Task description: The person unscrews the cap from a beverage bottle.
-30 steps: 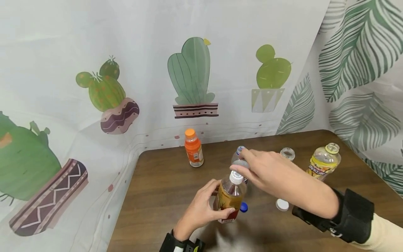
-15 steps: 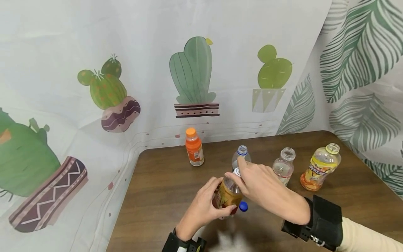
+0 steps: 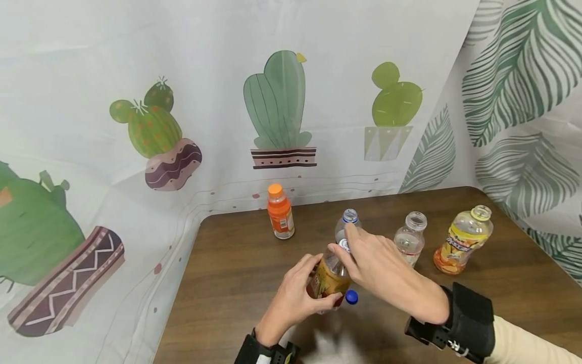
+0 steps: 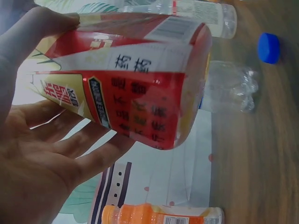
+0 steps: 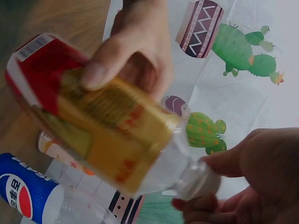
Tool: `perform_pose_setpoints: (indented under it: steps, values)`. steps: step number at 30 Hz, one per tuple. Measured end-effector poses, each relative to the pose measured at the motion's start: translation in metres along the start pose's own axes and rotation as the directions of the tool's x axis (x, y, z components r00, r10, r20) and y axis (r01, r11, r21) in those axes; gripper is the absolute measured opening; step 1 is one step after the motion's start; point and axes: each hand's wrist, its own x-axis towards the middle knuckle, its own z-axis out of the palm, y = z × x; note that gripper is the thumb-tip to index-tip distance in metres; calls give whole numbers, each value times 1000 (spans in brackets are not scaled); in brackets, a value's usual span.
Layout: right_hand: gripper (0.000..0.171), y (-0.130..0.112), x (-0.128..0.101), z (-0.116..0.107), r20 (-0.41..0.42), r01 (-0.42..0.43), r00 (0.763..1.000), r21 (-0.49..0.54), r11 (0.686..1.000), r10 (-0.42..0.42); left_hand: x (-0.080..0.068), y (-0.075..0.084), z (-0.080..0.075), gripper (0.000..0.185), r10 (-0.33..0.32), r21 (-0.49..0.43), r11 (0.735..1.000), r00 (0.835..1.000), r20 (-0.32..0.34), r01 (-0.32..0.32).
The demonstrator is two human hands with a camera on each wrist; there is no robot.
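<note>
My left hand grips a clear plastic bottle with a yellow and red label round its body. The left wrist view shows the bottle's base raised off the table. On the neck sits a white cap, which the thumb and fingers of my right hand pinch, as the right wrist view also shows at the cap. Just behind stands a capless bottle with a blue neck ring, partly hidden by my right hand. A loose blue cap lies beside the held bottle.
An orange-capped bottle stands at the back left of the brown table. To the right are a capless clear bottle and a capless yellow-labelled bottle. A printed cloth hangs behind the table.
My right hand and forearm have shifted left, uncovering the bottles on the right. A loose white cap on the table is now hidden by that arm. The held bottle has tilted slightly.
</note>
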Motion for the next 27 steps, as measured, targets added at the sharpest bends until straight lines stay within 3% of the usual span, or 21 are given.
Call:
perform_pose_setpoints:
  steps: [6, 11, 20, 27]
  values:
    - [23, 5, -1, -2, -36, 130, 991, 63, 990, -127, -1, 2, -3, 64, 28, -102, 994, 1000, 14, -26]
    - [24, 9, 0, -5, -25, 247, 969, 97, 964, -246, -2, 0, -6, 64, 74, -177, 982, 996, 47, -65]
    - [24, 18, -1, -11, 7, 445, 892, 152, 883, -451, -6, -1, -13, 59, 130, -259, 962, 983, 132, -92]
    - [20, 20, -3, -17, 45, 547, 828, 150, 824, -558, -7, 0, -15, 58, 188, -292, 947, 967, 172, -132]
